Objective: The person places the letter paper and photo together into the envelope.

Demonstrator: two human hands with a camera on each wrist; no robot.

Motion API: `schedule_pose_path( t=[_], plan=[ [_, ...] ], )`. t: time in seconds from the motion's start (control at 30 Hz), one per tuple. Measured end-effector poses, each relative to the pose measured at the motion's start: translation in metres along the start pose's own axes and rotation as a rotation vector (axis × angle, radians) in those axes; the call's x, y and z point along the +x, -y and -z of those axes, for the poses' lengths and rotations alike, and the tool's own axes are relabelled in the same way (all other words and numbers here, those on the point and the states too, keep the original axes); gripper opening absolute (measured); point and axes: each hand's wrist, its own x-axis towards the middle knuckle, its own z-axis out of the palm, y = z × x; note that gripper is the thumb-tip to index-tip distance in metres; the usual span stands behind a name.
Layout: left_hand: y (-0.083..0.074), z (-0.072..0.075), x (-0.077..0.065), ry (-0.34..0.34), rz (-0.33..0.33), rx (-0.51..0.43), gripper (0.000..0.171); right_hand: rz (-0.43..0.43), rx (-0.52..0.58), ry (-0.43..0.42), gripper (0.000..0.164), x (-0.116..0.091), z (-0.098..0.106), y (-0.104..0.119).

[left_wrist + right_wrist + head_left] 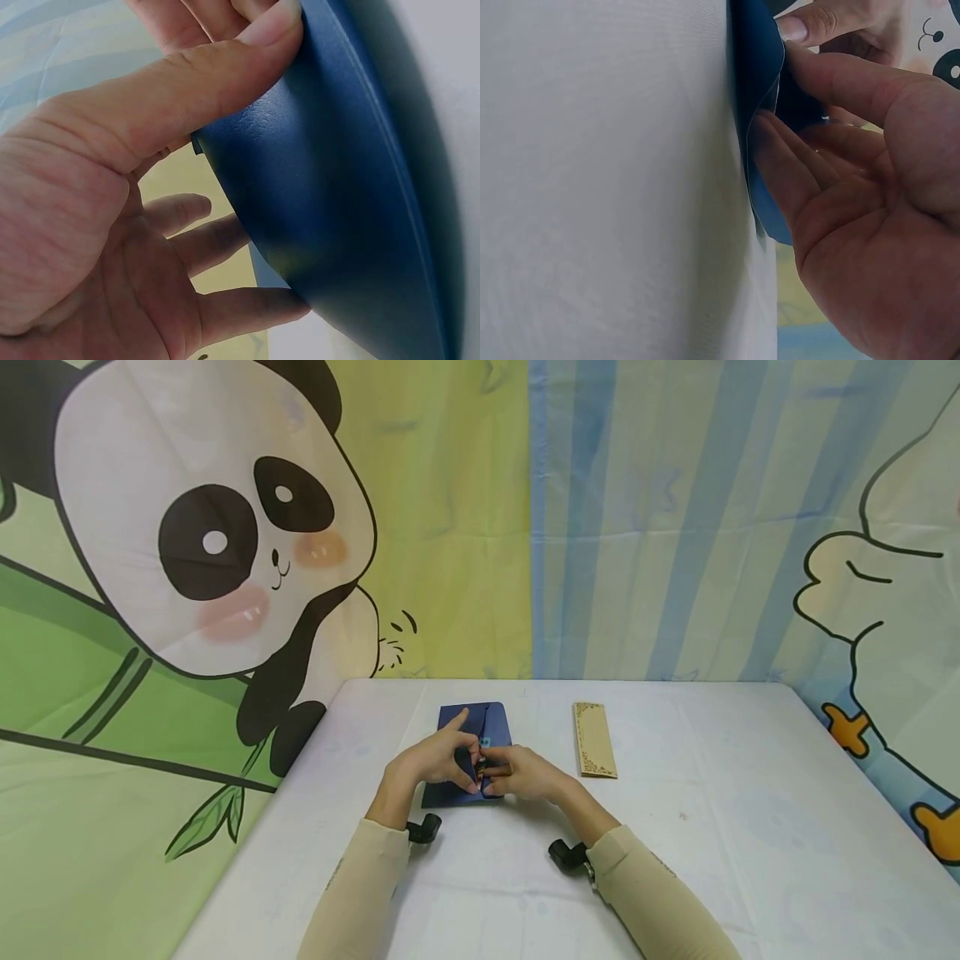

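Observation:
A dark blue leather-look folder point(457, 717) lies on the white table, its flap lifted and bowed between both hands. My left hand point(438, 758) pinches the flap's edge between thumb and index finger, while its other fingers spread apart. In the left wrist view, the smooth blue flap point(300, 195) curves under the left thumb. Opposite it, my right hand point(527, 773) holds the folder's other side, thumb and fingers at the edge. The right wrist view has its fingertips point(769, 139) tucked against the bent blue sheet point(754, 52). Small coloured marks show between the hands, too small to read.
To the right of the folder lies a tan rectangular card or booklet point(595, 739) with ornate brown corners. The white tabletop point(697, 827) reaches back to a printed curtain with a panda point(217, 527). Black wrist cameras point(424, 828) sit on both wrists.

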Motion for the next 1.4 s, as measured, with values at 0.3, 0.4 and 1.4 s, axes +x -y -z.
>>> schedule_pose_path(
  t=[0.3, 0.4, 1.4],
  plan=[
    [0.000, 0.000, 0.000, -0.005, -0.010, 0.009, 0.040, -0.003, -0.001, 0.011, 0.076, 0.002, -0.003, 0.003],
    [-0.001, 0.001, -0.001, -0.007, -0.013, 0.012, 0.040, -0.002, -0.041, -0.035, 0.074, 0.002, -0.002, 0.003],
    [-0.001, 0.000, 0.000, 0.003, -0.002, -0.012, 0.040, -0.104, -0.165, -0.258, 0.068, -0.006, 0.015, 0.004]
  ],
)
